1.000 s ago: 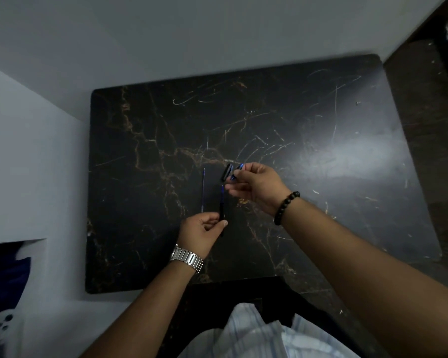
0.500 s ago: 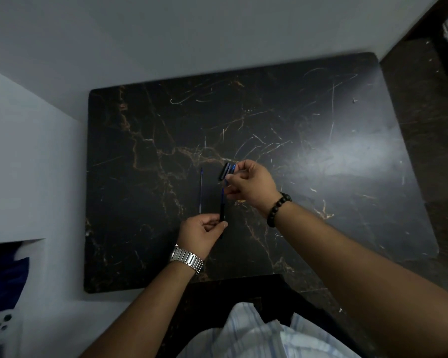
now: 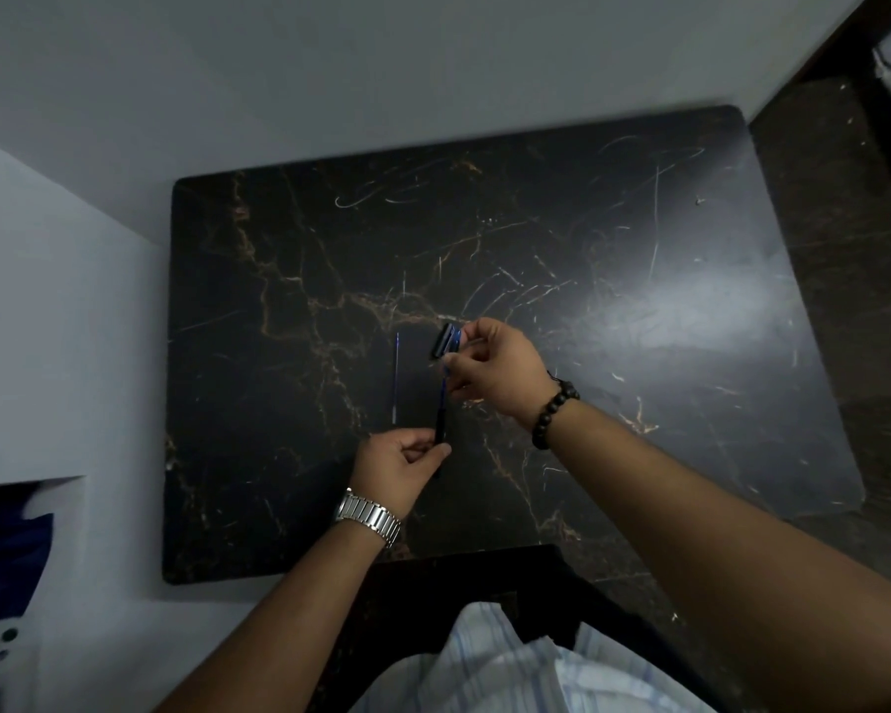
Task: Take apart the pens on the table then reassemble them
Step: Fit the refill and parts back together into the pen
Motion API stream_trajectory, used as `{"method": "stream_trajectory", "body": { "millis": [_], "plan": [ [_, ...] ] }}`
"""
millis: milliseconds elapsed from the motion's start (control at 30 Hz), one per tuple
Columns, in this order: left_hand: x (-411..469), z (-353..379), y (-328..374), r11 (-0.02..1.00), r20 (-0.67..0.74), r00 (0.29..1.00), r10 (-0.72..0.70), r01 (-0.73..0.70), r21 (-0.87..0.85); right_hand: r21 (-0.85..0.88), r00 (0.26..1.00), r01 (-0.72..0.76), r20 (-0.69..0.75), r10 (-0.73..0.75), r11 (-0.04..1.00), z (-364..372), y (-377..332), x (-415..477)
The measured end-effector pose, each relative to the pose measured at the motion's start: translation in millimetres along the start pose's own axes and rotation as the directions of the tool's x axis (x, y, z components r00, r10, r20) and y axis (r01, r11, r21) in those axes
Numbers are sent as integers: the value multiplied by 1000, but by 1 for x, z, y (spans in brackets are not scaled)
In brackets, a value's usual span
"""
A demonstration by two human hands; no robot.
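A dark pen barrel [image 3: 440, 427] stands lengthwise over the black marble table [image 3: 613, 280], its near end pinched by my left hand [image 3: 399, 463]. A thin blue refill [image 3: 444, 380] sticks out of the barrel's far end, and my right hand [image 3: 495, 365] pinches that refill. The same right hand also carries two pen caps [image 3: 446, 341], one dark and one blue, side by side against its fingers. A second thin refill [image 3: 396, 375] lies alone on the table just left of the barrel, pointing away from me.
White walls border the table at the back and on the left. A dark floor [image 3: 844, 198] runs along the right side. A dark chair edge [image 3: 484, 573] and my striped shirt sit at the near side. A blue object [image 3: 6, 563] lies low on the left.
My right hand has shifted slightly toward the barrel along the blue refill. My left hand and the loose refill have stayed where they were.
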State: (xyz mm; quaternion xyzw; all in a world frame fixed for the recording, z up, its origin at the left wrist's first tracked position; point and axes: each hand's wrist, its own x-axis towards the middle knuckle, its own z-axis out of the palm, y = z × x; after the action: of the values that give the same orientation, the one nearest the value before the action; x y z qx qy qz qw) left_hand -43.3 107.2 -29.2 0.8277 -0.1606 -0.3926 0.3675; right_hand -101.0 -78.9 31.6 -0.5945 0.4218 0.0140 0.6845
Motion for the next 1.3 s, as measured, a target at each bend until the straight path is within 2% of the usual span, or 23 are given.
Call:
{"method": "stream_trajectory", "body": {
  "millis": [533, 833, 1133, 1300],
  "plan": [
    [5, 3, 20, 999, 29, 999, 35, -34, -12, -235, 1000, 20, 11, -17, 972, -5, 16, -1],
    [7, 12, 31, 998, 76, 996, 46, -44, -35, -233, 999, 15, 38, -7, 972, -18, 16, 1],
    [12, 19, 32, 991, 98, 995, -25, 37, -131, -316, 993, 75, 107, -43, 946, -28, 9, 1],
    [11, 22, 35, 989, 107, 994, -26, 41, -144, -280, 993, 24, 114, 9, 960, -31, 6, 0]
  ]
}}
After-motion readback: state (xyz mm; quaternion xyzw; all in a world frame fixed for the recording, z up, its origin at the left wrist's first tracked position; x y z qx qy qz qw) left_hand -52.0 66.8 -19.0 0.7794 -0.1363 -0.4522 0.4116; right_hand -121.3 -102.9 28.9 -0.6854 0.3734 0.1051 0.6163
